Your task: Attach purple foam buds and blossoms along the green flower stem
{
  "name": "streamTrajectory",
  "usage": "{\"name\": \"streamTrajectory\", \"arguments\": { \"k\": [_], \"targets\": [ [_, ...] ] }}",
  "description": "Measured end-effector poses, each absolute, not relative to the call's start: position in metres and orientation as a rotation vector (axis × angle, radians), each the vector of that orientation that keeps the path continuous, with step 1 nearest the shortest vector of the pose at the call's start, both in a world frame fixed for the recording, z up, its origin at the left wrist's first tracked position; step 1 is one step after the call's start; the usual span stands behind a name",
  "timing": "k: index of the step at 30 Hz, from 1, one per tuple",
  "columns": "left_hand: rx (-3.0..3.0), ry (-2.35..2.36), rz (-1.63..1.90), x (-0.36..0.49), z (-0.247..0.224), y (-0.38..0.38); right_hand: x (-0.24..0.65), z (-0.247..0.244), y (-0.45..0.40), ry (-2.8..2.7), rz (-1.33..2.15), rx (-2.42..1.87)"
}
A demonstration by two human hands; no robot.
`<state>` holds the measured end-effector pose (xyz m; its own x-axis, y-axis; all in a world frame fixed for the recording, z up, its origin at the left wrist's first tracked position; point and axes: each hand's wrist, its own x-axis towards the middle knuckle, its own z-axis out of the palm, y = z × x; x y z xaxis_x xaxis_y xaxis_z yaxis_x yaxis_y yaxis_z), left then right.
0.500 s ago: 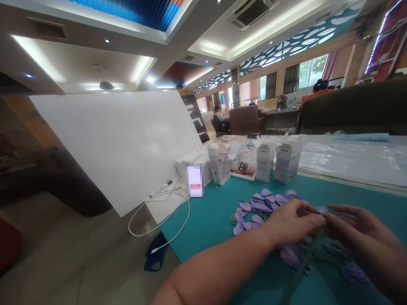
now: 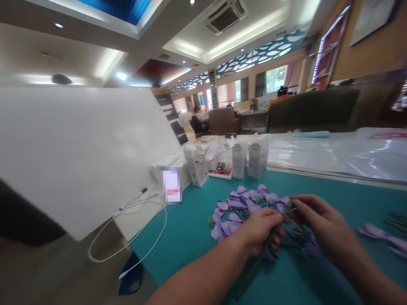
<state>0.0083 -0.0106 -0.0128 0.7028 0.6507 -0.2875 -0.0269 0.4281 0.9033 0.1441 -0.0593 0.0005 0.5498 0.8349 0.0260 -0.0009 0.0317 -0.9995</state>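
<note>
My left hand [image 2: 265,226] is closed around a green flower stem [image 2: 254,269], which slants down toward the table's near edge. The fingers of my right hand [image 2: 313,216] pinch the upper end of that stem, close to my left fingertips. Purple petals [image 2: 237,203] lie in a cluster on the teal mat [image 2: 190,241], beyond and left of my hands. A purple flower [image 2: 311,248] rests beneath my right hand, partly hidden by it. Fine detail at the stem's top is blurred.
White cartons [image 2: 258,159] stand behind the petals, beside a small tray [image 2: 221,170]. A lit phone [image 2: 171,186] leans at the left, near a white cable [image 2: 162,228] and a marker [image 2: 135,197]. More purple petals [image 2: 375,233] lie at the right.
The view has turned right, bringing the petals at the right into sight. My left hand has moved down along the stem, with its fingers now wrapped round it. The stem's top shows between my hands.
</note>
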Motion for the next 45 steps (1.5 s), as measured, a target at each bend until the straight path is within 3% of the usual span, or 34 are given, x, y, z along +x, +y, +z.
{"name": "streamTrajectory", "arguments": {
  "k": [9,26,37,45],
  "targets": [
    [1.044,0.643,0.420,0.006,-0.011,-0.010,0.154,-0.023,-0.050,-0.873,0.781,-1.223],
    [1.147,0.655,0.559,0.012,-0.019,-0.011,0.146,-0.019,-0.048,-0.934,0.782,-1.170],
    [1.076,0.637,0.501,0.008,-0.007,-0.010,0.162,-0.010,-0.051,-1.105,0.813,-1.293],
    [1.030,0.632,0.521,0.005,-0.006,0.000,0.208,0.001,-0.055,-0.965,0.618,-1.410]
  ]
}}
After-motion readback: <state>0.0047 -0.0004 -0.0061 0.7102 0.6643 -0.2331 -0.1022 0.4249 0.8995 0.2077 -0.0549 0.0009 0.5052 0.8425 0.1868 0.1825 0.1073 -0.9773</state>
